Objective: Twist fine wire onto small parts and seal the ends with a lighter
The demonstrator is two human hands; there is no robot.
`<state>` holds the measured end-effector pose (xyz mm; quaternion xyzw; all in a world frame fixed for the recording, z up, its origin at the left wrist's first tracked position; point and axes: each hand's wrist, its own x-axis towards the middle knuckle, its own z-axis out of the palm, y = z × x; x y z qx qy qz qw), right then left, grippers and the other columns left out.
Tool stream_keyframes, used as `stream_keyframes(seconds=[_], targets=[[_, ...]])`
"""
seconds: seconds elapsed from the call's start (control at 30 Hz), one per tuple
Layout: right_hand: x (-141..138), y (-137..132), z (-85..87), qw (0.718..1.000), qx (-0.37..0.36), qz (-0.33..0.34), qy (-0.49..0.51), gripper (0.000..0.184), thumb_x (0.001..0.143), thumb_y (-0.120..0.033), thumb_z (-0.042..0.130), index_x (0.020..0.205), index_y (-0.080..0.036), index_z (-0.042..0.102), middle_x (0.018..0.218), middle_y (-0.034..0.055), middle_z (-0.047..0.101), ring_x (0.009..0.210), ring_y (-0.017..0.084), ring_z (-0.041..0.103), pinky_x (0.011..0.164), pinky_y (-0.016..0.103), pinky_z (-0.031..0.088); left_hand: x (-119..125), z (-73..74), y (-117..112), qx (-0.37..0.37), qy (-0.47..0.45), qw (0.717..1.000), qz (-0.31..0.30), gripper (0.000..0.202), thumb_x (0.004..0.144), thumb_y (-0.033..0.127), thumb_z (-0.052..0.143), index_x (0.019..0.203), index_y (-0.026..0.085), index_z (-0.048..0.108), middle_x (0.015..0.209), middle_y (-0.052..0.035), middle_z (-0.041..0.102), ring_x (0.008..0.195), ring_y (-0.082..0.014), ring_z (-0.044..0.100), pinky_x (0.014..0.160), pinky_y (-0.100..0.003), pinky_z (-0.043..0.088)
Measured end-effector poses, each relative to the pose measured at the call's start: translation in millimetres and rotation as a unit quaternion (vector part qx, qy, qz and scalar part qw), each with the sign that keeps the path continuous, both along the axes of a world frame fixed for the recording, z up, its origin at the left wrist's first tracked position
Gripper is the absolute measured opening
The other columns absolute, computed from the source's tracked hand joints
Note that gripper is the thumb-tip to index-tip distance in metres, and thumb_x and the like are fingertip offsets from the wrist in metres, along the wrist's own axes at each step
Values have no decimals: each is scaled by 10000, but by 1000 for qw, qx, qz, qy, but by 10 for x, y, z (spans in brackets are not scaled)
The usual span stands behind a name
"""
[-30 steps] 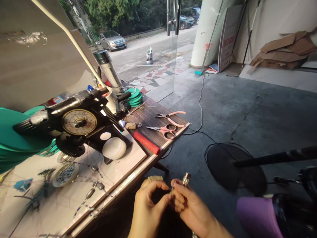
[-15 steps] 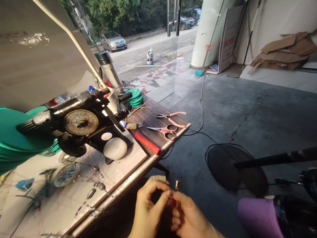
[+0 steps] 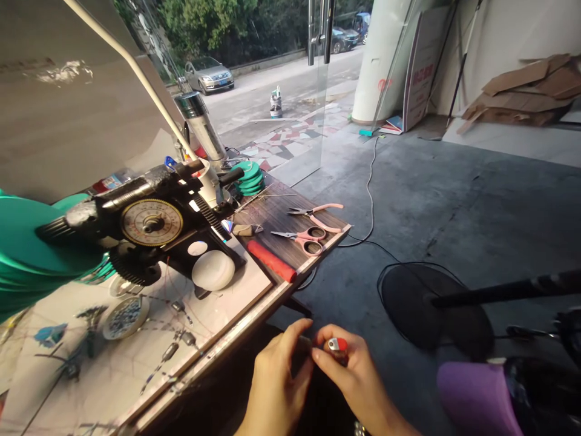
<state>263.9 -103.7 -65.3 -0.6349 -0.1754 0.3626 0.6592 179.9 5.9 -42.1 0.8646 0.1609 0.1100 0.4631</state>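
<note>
Both hands meet low in the middle, just off the table's front edge. My right hand point(image 3: 358, 378) is closed round a small red lighter point(image 3: 336, 347) with a metal top, thumb on it. My left hand point(image 3: 275, 384) is pinched, with thumb and forefinger reaching to the lighter's left side. What the left fingers pinch is too thin to make out. The two hands touch at the fingertips.
On the table point(image 3: 254, 324) stand a black winding machine with a dial point(image 3: 152, 223), a white round knob point(image 3: 212, 270), a red cylinder point(image 3: 271, 261), pink scissors point(image 3: 305, 237), pink pliers point(image 3: 318, 213) and green spools point(image 3: 249, 177). A fan base point(image 3: 436, 309) lies on the floor to the right.
The right hand has turned the lighter, so its red body and top now face me. The hands dropped a little, then came back together at the fingertips.
</note>
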Motion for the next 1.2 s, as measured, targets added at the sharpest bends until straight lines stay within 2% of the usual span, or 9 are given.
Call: stream_keyframes(seconds=[0.1,0.2,0.3,0.47,0.53,0.63,0.77,1.0,1.2], targets=[[-1,8,-17,1000,11,-20,13,184,747,-254,580,600,-160,521,519,-65,330,482,79,279,449,227,212,29,9,4,0,13,1000,9,368,748,98,540,1092,228,513,789,2,677,702,-138,637,671,-224,495],[-14,29,-66,989,68,-56,116,183,748,-296,595,633,-164,545,497,-75,336,461,73,262,442,221,206,78,50,13,-13,27,999,24,207,720,116,579,907,203,602,768,-17,672,708,-160,634,662,-244,496],[-49,54,-97,971,99,-88,200,206,733,-339,631,662,-166,545,472,-84,345,451,70,267,451,212,223,103,90,21,-9,27,999,41,40,717,158,598,728,188,622,753,-40,660,720,-183,627,666,-272,494],[-55,50,-94,964,103,-89,227,273,699,-416,672,699,-161,573,458,-82,368,454,72,295,474,208,260,101,125,26,-5,39,997,70,127,760,215,562,649,181,616,708,-47,640,674,-186,617,628,-277,483],[-25,34,-114,964,90,-83,237,373,715,-531,606,696,-159,575,472,-69,388,456,77,316,471,209,279,102,132,32,-2,40,997,71,134,765,217,558,651,178,617,721,-51,640,690,-190,618,639,-280,480],[10,15,-178,971,19,-70,229,529,739,-659,456,581,-159,523,477,-48,408,440,81,339,445,211,278,107,138,44,4,43,997,69,137,769,220,556,654,179,617,724,-51,634,695,-190,614,646,-279,475],[-14,9,-268,977,-48,-74,193,521,720,-639,493,505,-165,468,450,-50,393,435,79,344,437,207,258,107,135,52,4,53,996,67,145,773,234,554,653,179,614,708,-50,623,685,-192,605,645,-283,472],[-58,14,-348,976,-58,-89,189,501,735,-616,466,480,-186,427,427,-55,373,418,85,328,426,217,251,92,115,50,7,52,996,68,132,764,233,564,658,181,624,706,-51,630,671,-190,605,634,-280,480],[-65,21,-348,976,-58,-98,185,498,715,-628,478,493,-184,440,437,-47,405,422,86,338,419,213,249,107,117,45,-14,44,996,71,128,756,227,572,648,183,626,712,-54,638,685,-196,614,639,-285,487]])
